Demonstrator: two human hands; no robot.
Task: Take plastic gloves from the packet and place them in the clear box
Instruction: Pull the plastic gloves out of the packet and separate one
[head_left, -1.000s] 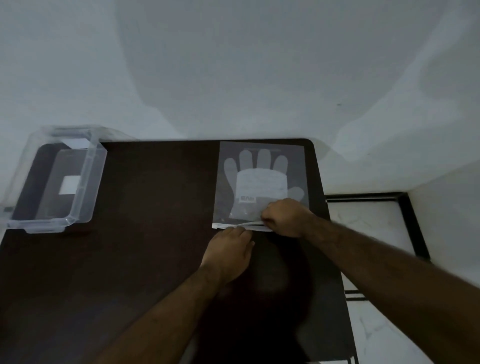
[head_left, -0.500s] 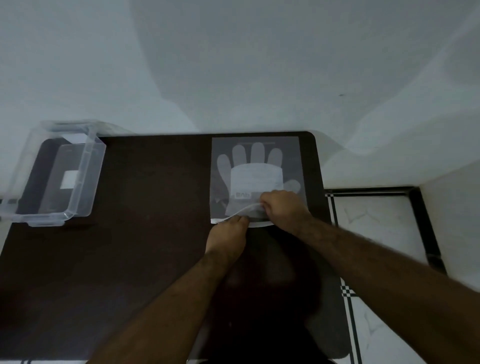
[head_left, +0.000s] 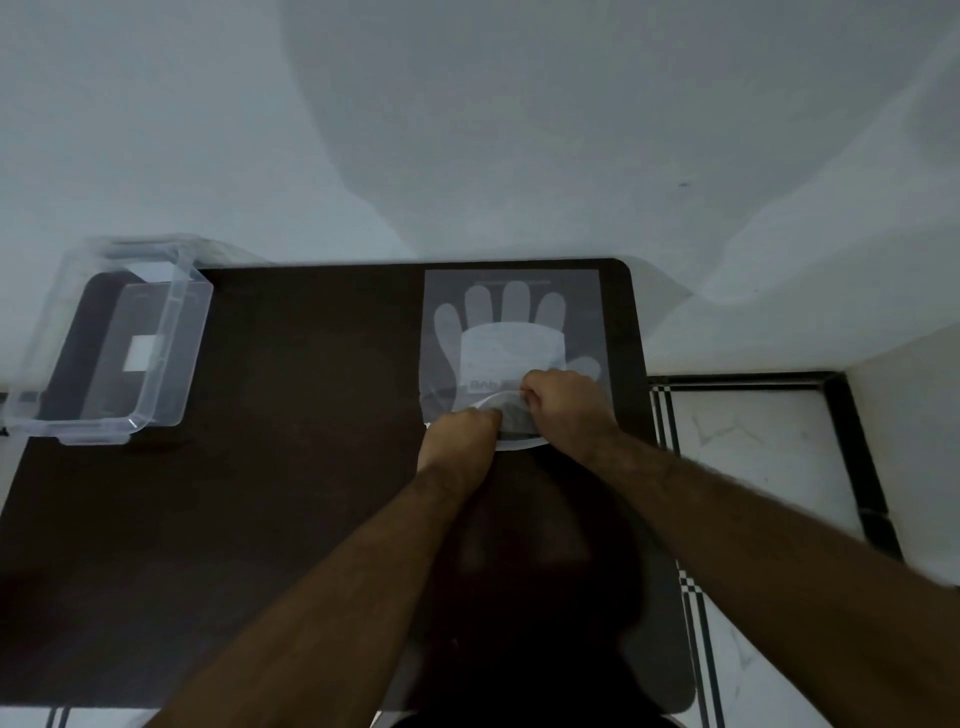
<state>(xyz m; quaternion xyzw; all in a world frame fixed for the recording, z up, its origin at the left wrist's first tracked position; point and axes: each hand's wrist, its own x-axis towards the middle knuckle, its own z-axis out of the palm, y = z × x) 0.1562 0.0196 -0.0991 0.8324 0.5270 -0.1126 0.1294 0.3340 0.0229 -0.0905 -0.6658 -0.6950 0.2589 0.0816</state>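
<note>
Pinching near mouth of glove packet: left hand on lower lip, right hand lifting upper film. Packet flat on dark table, far right corner. Gloves inside: thin, light, limp, slippery; take by cuff edge. Clear box far left, well apart.

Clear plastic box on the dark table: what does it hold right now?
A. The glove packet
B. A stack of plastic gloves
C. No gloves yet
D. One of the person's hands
C. The clear plastic box at the table's far left shows only its bare see-through floor, while both the left hand and right hand are at the near edge of the flat clear glove packet.
</note>
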